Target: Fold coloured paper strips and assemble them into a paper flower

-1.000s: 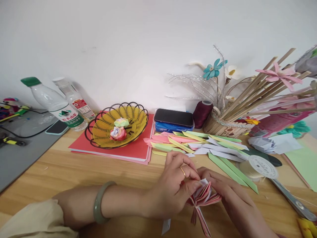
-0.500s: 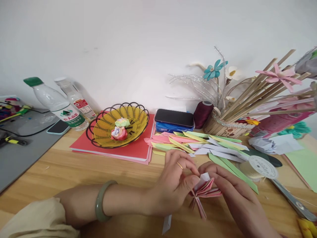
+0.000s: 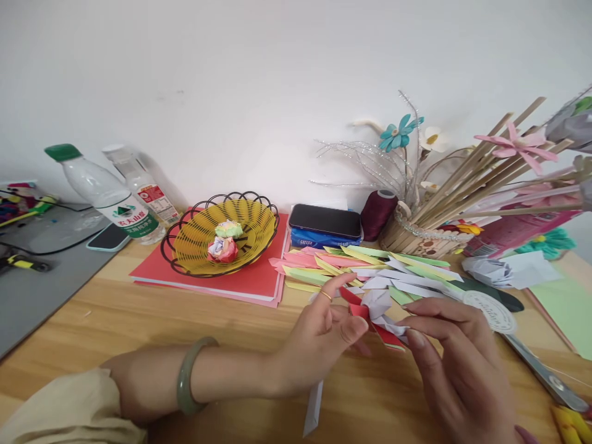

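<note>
A half-formed folded paper flower (image 3: 377, 303), white on top with red strips beneath, is held between my hands over the table. My left hand (image 3: 319, 336), ring on one finger, closes its thumb and fingers on the flower's left side, with the index finger raised. My right hand (image 3: 456, 351) pinches the tip of a white paper fold on the right side. Under my left wrist lies a white paper strip (image 3: 313, 407). Just behind the hands is a pile of folded paper strips (image 3: 342, 262) in pink, yellow, green and white.
A yellow basket (image 3: 259, 228) with two folded paper balls rests on red paper sheets (image 3: 152, 265). Scissors (image 3: 550, 370) and a thread spool (image 3: 497, 308) lie at right. Behind are a phone (image 3: 324, 220), a purple spool (image 3: 378, 213) and a stick pot (image 3: 416, 237). Bottles (image 3: 111, 191) stand left.
The flower has been turned, so its white folds and red strips now show instead of the pink pleated edges. My right hand has moved right and down, pinching a white fold.
</note>
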The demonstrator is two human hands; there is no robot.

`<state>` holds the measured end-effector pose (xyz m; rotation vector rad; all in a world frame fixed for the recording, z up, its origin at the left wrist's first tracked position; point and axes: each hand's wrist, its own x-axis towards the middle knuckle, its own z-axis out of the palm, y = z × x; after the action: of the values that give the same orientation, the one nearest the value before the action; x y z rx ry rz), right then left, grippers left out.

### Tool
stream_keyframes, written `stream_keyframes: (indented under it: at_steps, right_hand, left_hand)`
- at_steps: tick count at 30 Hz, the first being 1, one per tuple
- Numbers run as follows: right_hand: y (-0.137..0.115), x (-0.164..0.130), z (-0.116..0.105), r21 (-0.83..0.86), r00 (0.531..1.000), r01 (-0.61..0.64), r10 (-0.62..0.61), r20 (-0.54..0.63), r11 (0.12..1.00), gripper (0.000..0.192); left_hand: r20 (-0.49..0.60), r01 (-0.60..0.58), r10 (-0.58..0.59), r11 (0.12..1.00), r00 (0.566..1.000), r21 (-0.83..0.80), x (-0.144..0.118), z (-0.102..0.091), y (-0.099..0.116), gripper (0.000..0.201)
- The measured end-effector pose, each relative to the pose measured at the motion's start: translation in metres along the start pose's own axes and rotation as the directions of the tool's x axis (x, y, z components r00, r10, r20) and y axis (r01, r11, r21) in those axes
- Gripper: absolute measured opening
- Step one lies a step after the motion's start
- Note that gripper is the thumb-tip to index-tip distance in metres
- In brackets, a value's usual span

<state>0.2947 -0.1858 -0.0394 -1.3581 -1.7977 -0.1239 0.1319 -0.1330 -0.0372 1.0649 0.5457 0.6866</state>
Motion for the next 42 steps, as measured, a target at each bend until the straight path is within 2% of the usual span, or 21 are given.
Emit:
stream_keyframes:
  at_steps: [5, 10, 13, 18, 23, 26, 32, 42]
  right_hand:
    - [-0.001, 0.001, 0.002, 0.107, 0.99, 0.025, -0.04, 0.137, 0.994, 0.014]
    - [0.0, 0.003, 0.002, 0.116, 0.987, 0.02, -0.038, 0.157, 0.993, 0.012]
    - [0.001, 0.004, 0.002, 0.139, 0.98, 0.057, -0.081, 0.179, 0.989, 0.011]
    - [0.001, 0.003, 0.002, 0.176, 0.969, 0.06, -0.1, 0.225, 0.982, 0.015]
    - [-0.001, 0.003, 0.003, 0.217, 0.968, -0.015, -0.04, 0.249, 0.976, 0.013]
    - [-0.003, 0.005, 0.003, 0.251, 0.96, -0.128, 0.056, 0.274, 0.96, 0.01]
    - [-0.006, 0.011, 0.002, 0.311, 0.911, -0.327, 0.21, 0.356, 0.892, 0.014]
    - [-0.005, 0.007, 0.005, 0.328, 0.888, -0.398, 0.271, 0.371, 0.857, 0.015]
  left_hand:
    - [0.013, -0.013, 0.014, 0.998, 1.0, -0.06, 0.002, 0.001, -0.003, 0.067]
    - [0.041, 0.001, 0.0, 1.0, 0.999, -0.023, 0.004, -0.002, -0.004, 0.06]
    - [0.046, 0.008, -0.006, 0.999, 0.999, -0.032, 0.005, -0.002, -0.005, 0.062]
    - [0.033, 0.071, -0.071, 0.997, 0.997, -0.014, 0.006, -0.001, -0.004, 0.057]
    - [0.01, 0.107, -0.108, 0.992, 0.994, 0.065, 0.007, -0.002, -0.004, 0.05]
    - [0.01, 0.119, -0.121, 0.99, 0.993, 0.081, 0.007, -0.001, -0.003, 0.051]
    - [0.008, 0.131, -0.133, 0.986, 0.991, 0.098, 0.007, -0.001, -0.002, 0.05]
    - [-0.003, 0.145, -0.145, 0.983, 0.989, 0.117, 0.008, -0.002, -0.005, 0.047]
